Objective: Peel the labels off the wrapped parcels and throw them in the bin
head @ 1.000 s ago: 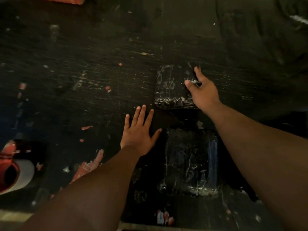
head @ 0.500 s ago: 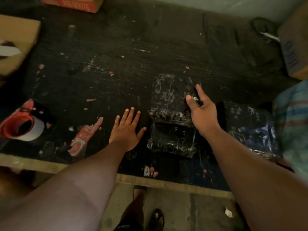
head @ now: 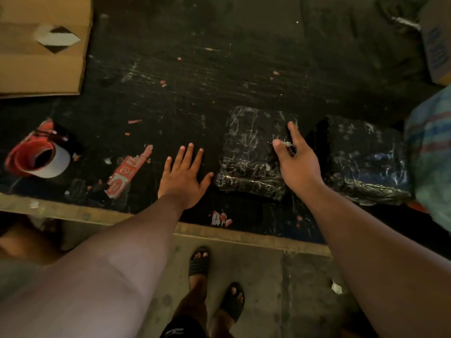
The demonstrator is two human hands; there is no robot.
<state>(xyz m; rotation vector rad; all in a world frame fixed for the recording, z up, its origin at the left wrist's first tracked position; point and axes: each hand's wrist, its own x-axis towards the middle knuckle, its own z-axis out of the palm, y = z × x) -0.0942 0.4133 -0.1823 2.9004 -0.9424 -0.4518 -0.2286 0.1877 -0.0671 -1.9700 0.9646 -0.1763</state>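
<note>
Two black film-wrapped parcels [head: 251, 152] [head: 363, 159] lie on the scratched black worktop [head: 195, 76]. My left hand [head: 183, 176] rests flat, fingers spread; my right hand [head: 296, 162] pinches film or a label edge on the nearer parcel, too dim to tell. Next, I judge: peel steadily. No bin in view

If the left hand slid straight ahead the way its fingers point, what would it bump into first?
Probably nothing big. The left hand lies flat on the black table, fingers pointing up and away, left of the wrapped parcel. Ahead lie only tiny red scraps on bare tabletop, as far as this dim picture shows.
</note>
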